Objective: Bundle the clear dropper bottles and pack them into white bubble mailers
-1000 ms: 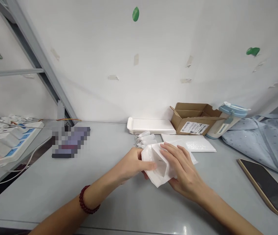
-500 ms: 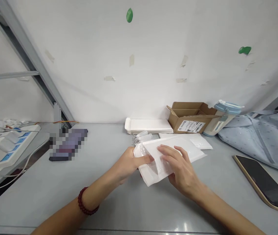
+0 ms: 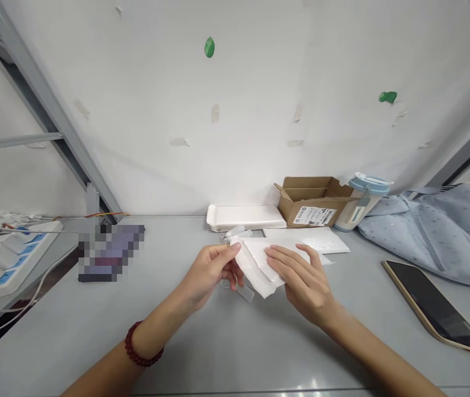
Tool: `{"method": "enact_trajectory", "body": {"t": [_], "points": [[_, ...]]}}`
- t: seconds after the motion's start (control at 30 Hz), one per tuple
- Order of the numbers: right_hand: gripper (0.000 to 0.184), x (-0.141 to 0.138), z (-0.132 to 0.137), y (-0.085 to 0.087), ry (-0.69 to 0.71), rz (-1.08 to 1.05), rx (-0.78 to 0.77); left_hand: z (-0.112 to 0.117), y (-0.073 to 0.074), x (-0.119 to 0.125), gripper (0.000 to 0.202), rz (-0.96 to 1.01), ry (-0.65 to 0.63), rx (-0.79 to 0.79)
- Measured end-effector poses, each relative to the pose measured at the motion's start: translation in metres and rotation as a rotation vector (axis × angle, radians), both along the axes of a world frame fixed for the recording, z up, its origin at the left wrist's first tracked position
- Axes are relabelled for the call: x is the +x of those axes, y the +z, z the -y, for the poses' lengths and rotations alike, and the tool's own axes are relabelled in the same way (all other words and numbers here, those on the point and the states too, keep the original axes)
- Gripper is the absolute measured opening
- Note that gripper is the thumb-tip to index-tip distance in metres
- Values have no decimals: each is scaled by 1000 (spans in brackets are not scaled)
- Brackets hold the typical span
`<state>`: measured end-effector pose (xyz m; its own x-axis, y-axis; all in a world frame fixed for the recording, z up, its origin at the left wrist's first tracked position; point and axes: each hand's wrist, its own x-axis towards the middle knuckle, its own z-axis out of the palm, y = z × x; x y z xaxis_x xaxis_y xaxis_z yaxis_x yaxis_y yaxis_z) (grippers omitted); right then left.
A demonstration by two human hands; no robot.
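A white padded envelope [image 3: 259, 263] is held tilted above the table between both hands. My left hand [image 3: 212, 273] pinches its left end between thumb and forefinger, the other fingers curled below. My right hand [image 3: 307, 284] grips the envelope's right part, fingers across the top face and thumb hidden. Below my left fingers shows a small clear plastic piece [image 3: 245, 293] with a thin loop; whether those fingers hold it I cannot tell. More small clear pieces [image 3: 238, 231] lie just behind the envelope. Another white envelope [image 3: 329, 241] rests flat behind my right hand.
Against the wall stand a stack of white envelopes [image 3: 246, 216], an open cardboard box [image 3: 295, 209] and a blue-lidded cup [image 3: 357, 204]. On the right are a light blue bag [image 3: 425, 237] and a phone [image 3: 437, 306]. A power strip [image 3: 15, 259] with cables sits left.
My left thumb has shifted from the envelope's opening to its upper left edge. The envelope's left end is turned more, and a clear piece now shows below my left hand. The view has shifted slightly.
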<state>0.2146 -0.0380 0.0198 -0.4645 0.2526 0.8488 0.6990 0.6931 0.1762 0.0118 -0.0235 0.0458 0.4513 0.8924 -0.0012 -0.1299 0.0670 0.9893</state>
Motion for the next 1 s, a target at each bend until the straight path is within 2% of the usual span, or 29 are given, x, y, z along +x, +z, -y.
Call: {"method": "enact_trajectory", "body": {"t": [0.07,0.13,0.23,0.33,0.4,0.43,0.5,0.6,0.67,0.73,0.77,0.87,1.0], "points": [[28,0,0,2,-15,7,4,5,2,1,30,-15,81,136],[28,1,1,3,-20,11,1,10,2,3,21,-131,148,340],[27,1,2,2,1,-16,7,14,-4,8,25,-377,235,772],[27,2,5,2,27,-46,16,14,-12,15,32,-531,288,1193],[27,2,6,2,34,-44,19,12,-15,20,31,-575,283,1337],[27,2,6,2,32,-44,18,10,-15,23,29,-594,276,1353],[25,3,4,2,10,-69,31,6,-12,30,25,-641,256,1294],[28,10,-4,2,-104,-181,95,-7,-2,46,19,-720,212,1067],[33,17,-12,2,-187,-234,129,-21,4,59,25,-748,212,832],[30,25,-22,1,-239,-234,112,-38,6,74,22,-692,202,528],[26,29,-27,0,-259,-222,80,-46,6,82,16,-639,185,333],[13,43,-41,-5,-352,-174,-51,-65,2,100,7,-597,111,170],[15,59,-57,-18,-487,-88,-316,-76,4,111,35,-670,98,62]]}}
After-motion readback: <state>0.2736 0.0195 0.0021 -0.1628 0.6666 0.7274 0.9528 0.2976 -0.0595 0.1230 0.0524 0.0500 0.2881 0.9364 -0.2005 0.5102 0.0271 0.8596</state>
